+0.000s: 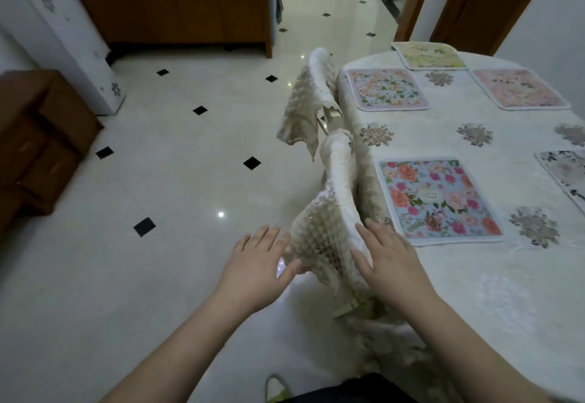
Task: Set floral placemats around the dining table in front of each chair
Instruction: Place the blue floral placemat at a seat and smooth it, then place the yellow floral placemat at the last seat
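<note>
The dining table [493, 292] under a white cloth fills the right side. Several floral placemats lie on it: a blue one with pink and orange roses [438, 198] nearest, a pale one with green leaves [386, 89] behind it, a yellow-green one [429, 55] at the far end, a pink one [519, 88] across, and a grey-white one [566, 172] cut off at the right edge. My left hand [256, 268] and my right hand [391, 263] hover with fingers spread on either side of the near chair's covered back [332, 212]. Neither hand holds anything.
A second covered chair [311, 98] stands at the table's left side further off. The tiled floor [174, 165] opens to the left. A wooden cabinet [171, 3], a white appliance [57, 41] and a brown drawer unit [41, 140] line the far and left walls.
</note>
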`<state>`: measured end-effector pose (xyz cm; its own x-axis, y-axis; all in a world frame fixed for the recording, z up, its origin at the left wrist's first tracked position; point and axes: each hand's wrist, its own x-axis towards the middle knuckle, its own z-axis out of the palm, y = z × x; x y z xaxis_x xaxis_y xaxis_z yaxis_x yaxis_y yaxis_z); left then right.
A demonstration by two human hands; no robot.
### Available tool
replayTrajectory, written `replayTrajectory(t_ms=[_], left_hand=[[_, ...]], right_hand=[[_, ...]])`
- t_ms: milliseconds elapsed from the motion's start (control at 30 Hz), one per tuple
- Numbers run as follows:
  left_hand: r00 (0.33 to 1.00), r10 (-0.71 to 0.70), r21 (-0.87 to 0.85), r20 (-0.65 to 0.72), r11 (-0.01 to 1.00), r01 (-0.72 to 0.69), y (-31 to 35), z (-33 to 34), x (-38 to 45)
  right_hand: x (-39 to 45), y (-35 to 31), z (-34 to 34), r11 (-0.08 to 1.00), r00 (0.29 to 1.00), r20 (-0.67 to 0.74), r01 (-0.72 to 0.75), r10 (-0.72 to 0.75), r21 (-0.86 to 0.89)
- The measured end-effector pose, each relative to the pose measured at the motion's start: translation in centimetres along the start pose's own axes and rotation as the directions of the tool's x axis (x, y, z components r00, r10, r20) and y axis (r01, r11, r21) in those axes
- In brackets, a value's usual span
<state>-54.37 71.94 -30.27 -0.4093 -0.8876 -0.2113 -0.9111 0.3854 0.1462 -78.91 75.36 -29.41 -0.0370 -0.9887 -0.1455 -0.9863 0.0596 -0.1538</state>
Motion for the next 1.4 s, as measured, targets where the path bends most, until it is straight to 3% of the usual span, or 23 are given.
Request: replayTrajectory(t_ms=[167, 333, 500, 767, 1000, 1167, 1400], left_hand=[[0.995, -0.094, -0.028, -0.039, 0.995, 0.093, -3.5, -0.3, -1.9], [0.982, -0.153, 0.053, -0.109, 0.986, 0.159, -5.8, -0.4, -2.1], [0.98, -0.181, 0.031, -0.081, 0.983, 0.184, -6.8, -0.6, -0.3], [0.974, -0.218, 0.13, -0.058, 0.966, 0.223, -8.9, -1.7, 4.7], [0.95, -0.309, 0.058, 0.052, 0.95, 0.306, -11.1, -5.0, 8.7], [0.947, -0.32, 0.042, -0.032, 0.946, 0.321, -15.2, -6.0, 10.9], [0.949, -0.314, 0.028, -0.025, 0.949, 0.314, -24.7, -6.5, 13.9]], right_hand=[[1.5, -4.4, 0.3, 0.991, 0.992, -0.005, 0.122, -0.122, -0.057], [3.3, -6.7, 1.2, 0.982, 0.981, -0.058, 0.185, -0.187, -0.047], [5.3, -8.1, 2.3, 0.984, 0.974, -0.145, 0.173, -0.176, -0.035], [11.7, -9.2, 2.2, 0.965, 0.958, -0.126, 0.263, -0.259, 0.011], [17.3, -11.3, 1.6, 0.956, 0.952, -0.111, 0.291, -0.287, 0.027], [22.1, -14.1, 1.9, 0.929, 0.926, -0.076, 0.371, -0.371, -0.011], [29.0, -23.0, 2.2, 0.956, 0.953, -0.082, 0.292, -0.293, -0.025]])
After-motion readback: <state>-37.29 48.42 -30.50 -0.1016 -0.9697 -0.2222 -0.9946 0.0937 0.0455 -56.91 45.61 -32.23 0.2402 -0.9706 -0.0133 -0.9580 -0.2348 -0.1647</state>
